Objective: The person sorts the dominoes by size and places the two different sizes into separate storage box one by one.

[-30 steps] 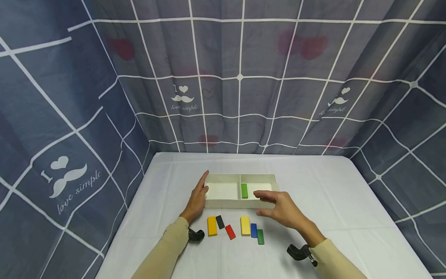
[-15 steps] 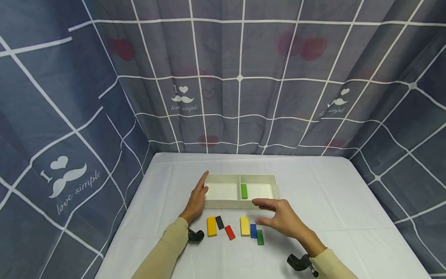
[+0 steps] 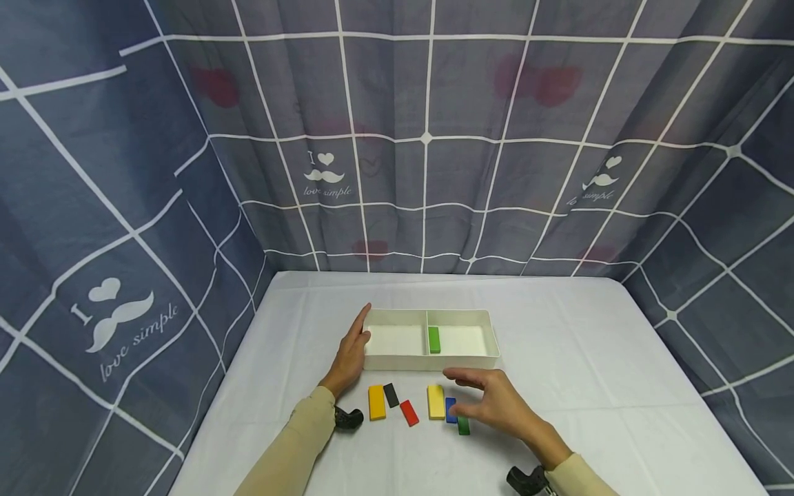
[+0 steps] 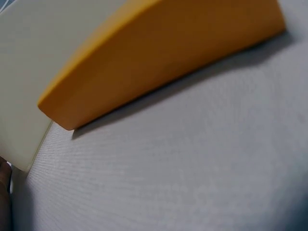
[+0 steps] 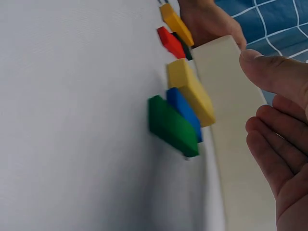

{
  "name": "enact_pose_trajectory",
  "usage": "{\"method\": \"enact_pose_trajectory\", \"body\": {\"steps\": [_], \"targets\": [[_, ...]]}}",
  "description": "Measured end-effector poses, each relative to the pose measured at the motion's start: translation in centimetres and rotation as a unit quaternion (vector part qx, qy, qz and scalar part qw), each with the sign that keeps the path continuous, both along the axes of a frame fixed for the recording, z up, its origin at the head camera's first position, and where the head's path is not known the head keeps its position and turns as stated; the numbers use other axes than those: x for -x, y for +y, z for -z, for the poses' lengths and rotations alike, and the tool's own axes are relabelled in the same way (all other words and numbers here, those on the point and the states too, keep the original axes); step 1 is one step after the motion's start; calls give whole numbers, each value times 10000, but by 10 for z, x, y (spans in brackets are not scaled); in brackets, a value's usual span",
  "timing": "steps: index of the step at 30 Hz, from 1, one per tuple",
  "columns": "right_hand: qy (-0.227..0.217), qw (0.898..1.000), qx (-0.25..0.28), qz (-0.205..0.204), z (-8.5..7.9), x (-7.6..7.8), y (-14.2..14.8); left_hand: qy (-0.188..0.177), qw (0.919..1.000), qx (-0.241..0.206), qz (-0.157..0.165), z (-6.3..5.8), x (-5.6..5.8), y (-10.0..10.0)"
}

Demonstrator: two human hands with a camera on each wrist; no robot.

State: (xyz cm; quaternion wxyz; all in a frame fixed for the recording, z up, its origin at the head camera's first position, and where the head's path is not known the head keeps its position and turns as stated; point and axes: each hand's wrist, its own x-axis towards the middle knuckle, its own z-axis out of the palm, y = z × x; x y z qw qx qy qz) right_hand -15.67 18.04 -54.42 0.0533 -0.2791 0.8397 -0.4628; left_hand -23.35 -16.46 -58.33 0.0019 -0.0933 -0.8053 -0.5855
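My left hand [image 3: 349, 355] rests along the left end of a white two-compartment box [image 3: 397, 362], fingers fairly straight against its wall. My right hand [image 3: 493, 399] hovers in front of the box with thumb and fingers spread, nothing between them. Below it lie a dark green block [image 3: 464, 426], a blue block [image 3: 451, 410] and a yellow block [image 3: 436, 402], grouped side by side. The thumb overlaps the blue and green ones in the head view. A light green block [image 3: 434, 339] lies in the right compartment, beside the divider.
Near the left forearm are an orange-yellow block [image 3: 377, 402], a black block [image 3: 391, 395] and a red block [image 3: 409, 412]. They lie on a white-covered table [image 3: 558, 331]. A dark checked curtain [image 3: 397, 172] surrounds the back and sides.
My right hand has moved back from over the box's right compartment toward the blue and dark green blocks, fingers still spread. The left hand has stayed at the box's left end.
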Motion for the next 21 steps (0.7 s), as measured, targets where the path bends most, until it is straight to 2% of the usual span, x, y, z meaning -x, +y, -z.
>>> {"method": "enact_pose_trajectory", "body": {"steps": [11, 21], "targets": [[-106, 9993, -309, 154, 19, -4, -6, -6, 10000, -68, -46, 2, 2, 1], [167, 9986, -441, 226, 36, -4, -9, -9, 10000, 26, -44, -1, 0, 2]]}}
